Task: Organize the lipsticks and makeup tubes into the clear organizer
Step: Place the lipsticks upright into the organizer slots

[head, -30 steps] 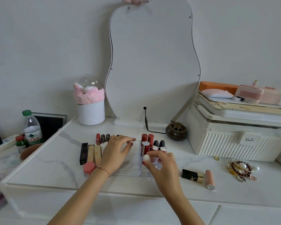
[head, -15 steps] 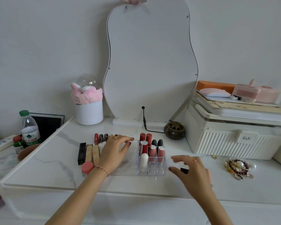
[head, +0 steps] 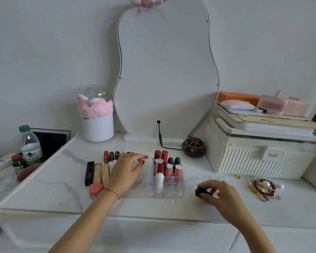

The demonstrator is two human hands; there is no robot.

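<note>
- The right hand point(head: 220, 195), lower right of the frame, has its fingers curled round a black lipstick point(head: 202, 191) that lies on the table point(head: 49, 189), just right of the clear organizer point(head: 171, 194).
- The left hand point(head: 125, 172), at centre frame, rests flat with straight fingers on the organizer's open left part; it grips nothing and, as I judge it, steadies the tray.
- In the slots at the organizer's right side stand two red tubes point(head: 160, 161) at the back, two pink glosses with dark caps point(head: 173, 170) in the middle row, and a white tube point(head: 159, 181) in front.
- More lipsticks point(head: 97, 173) lie in a row at centre left, beside a pink jar point(head: 95, 189).
- Step in hand, by my reading: picking up the black lipstick for slotting.
- The next move calls for lifting it, turning it upright and lowering it into a free front slot beside the white tube, without knocking the standing tubes.
</note>
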